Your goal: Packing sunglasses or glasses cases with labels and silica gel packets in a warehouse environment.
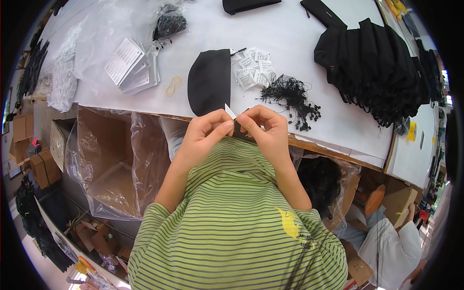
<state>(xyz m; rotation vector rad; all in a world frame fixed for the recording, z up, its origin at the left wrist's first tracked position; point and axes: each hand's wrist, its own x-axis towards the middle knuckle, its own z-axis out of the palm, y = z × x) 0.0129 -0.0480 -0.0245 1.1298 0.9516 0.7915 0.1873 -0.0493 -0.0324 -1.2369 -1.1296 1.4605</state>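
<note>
At the table's near edge my hands are close together with fingertips almost meeting. My left hand (205,133) pinches a small white tag (229,111) between thumb and forefinger. Thumb and fingers of my right hand (266,126) are pressed together beside it; what they hold, if anything, is too small to make out. Just beyond my hands a flat black pouch (209,82) with one rounded side lies on the table. To its right are a pile of white tags (253,67) and a tangled heap of black tag strings (291,99).
A stack of printed cards (131,67) and a yellow rubber band (173,85) lie left of the pouch. Many black pouches (369,67) are piled at right. A plastic-lined carton (108,159) stands below the edge at left. Another person (394,249) is at lower right.
</note>
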